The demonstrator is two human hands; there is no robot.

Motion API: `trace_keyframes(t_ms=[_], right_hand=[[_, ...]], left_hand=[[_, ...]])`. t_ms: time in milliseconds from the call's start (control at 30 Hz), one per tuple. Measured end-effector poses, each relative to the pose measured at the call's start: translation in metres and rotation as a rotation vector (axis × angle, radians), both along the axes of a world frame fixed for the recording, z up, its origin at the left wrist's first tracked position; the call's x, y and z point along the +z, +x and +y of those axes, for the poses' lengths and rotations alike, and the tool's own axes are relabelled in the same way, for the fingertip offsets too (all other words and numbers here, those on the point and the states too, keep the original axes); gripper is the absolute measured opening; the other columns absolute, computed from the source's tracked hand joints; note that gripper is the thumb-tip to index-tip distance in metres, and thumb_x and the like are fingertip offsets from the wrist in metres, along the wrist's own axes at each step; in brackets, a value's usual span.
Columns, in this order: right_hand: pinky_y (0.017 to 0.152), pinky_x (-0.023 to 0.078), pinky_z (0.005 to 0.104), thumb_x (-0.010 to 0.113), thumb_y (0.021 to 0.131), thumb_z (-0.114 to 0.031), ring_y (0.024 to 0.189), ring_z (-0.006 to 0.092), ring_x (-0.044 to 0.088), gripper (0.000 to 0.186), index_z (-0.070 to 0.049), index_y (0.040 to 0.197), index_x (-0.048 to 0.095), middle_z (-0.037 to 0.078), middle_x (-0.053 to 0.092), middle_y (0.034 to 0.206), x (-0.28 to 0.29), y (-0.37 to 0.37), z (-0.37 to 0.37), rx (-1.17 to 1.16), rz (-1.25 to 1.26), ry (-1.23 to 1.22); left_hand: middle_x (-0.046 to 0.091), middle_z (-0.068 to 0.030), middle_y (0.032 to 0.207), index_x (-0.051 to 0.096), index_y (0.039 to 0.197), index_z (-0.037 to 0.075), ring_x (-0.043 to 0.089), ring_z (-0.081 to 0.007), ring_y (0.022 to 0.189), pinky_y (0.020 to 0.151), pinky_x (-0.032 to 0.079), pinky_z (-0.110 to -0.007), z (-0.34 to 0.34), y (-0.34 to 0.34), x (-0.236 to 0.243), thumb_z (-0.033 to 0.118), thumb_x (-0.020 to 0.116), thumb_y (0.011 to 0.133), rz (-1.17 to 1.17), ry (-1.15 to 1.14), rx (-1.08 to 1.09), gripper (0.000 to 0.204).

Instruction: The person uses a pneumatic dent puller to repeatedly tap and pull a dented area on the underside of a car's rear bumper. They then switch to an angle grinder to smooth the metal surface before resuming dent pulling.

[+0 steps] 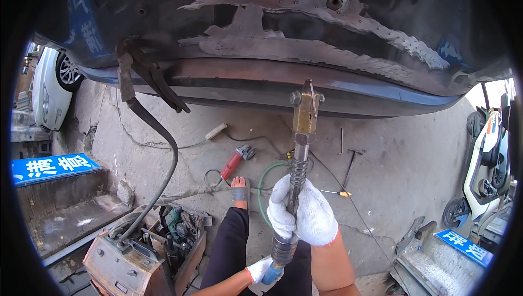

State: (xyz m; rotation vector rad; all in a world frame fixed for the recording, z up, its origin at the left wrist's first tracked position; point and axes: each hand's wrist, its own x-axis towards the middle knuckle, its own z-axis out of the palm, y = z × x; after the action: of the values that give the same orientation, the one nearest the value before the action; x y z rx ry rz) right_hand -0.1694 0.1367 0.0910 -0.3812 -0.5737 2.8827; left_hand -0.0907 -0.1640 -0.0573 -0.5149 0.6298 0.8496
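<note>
In front of me is a dark car body panel (299, 29) with bare, sanded metal patches. Both my hands wear white gloves and grip a long dent puller (298, 170) with a coil spring and brass-coloured head. My right hand (313, 214) is wrapped round its shaft below the spring. Lower down, my left hand (261, 270) is closed round the blue handle end (272, 274); its fingers are partly hidden. The tool's tip overlaps the panel's lower edge in view; I cannot tell if it touches. A clamp (155, 80) with a thick cable (169, 138) hangs on the panel at left.
The cable runs to a worn metal box machine (122, 269), beside a bin of tools (180, 236). A red angle grinder (234, 162), green hose (266, 187), hammer (351, 168) and screwdriver (343, 193) lie on the concrete. Metal steps (436, 269), a scooter (482, 165) and a white car (49, 89) flank me.
</note>
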Motion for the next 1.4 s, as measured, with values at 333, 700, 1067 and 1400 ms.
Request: trace_keyframes(t_ms=[333, 700, 1067, 1400], right_hand=[[0.031, 0.023, 0.0247, 0.035, 0.097, -0.059, 0.032, 0.0087, 0.026, 0.056, -0.012, 0.066, 0.037, -0.004, 0.028, 0.045, 0.044, -0.039, 0.034, 0.040, -0.013, -0.304], [0.029, 0.025, 0.0247, 0.033, 0.097, -0.061, 0.030, 0.0075, 0.026, 0.057, -0.012, 0.067, 0.037, -0.004, 0.028, 0.043, 0.048, -0.063, 0.047, 0.099, 0.121, -0.469], [0.043, 0.034, 0.0217, 0.040, 0.104, -0.033, 0.048, 0.0063, 0.041, 0.029, -0.007, 0.096, 0.049, -0.001, 0.046, 0.062, 0.072, -0.074, 0.022, 0.113, -0.317, -0.047], [0.033, 0.023, 0.0257, 0.034, 0.100, -0.053, 0.036, 0.0087, 0.026, 0.048, -0.011, 0.077, 0.041, -0.002, 0.029, 0.049, 0.079, -0.095, 0.026, 0.131, -0.333, -0.029]], left_hand=[[0.063, -0.0124, 0.079, 0.059, 0.096, 0.003, 0.063, -0.0228, 0.068, 0.060, 0.051, -0.033, 0.027, -0.037, 0.067, 0.029, 0.054, 0.092, 0.028, -0.018, 0.008, 0.026], [0.065, -0.0143, 0.081, 0.061, 0.095, 0.001, 0.064, -0.0251, 0.071, 0.064, 0.053, -0.034, 0.025, -0.033, 0.080, 0.027, 0.055, 0.092, 0.021, -0.063, 0.108, 0.027], [0.065, -0.0174, 0.083, 0.059, 0.096, 0.000, 0.065, -0.0294, 0.074, 0.068, 0.055, -0.038, -0.012, -0.010, 0.061, 0.026, 0.050, 0.096, -0.003, -0.092, 0.307, 0.028], [0.064, -0.0137, 0.079, 0.055, 0.101, 0.004, 0.065, -0.0275, 0.070, 0.063, 0.055, -0.039, 0.018, -0.040, 0.095, 0.030, 0.053, 0.096, 0.058, -0.178, 0.355, 0.027]])
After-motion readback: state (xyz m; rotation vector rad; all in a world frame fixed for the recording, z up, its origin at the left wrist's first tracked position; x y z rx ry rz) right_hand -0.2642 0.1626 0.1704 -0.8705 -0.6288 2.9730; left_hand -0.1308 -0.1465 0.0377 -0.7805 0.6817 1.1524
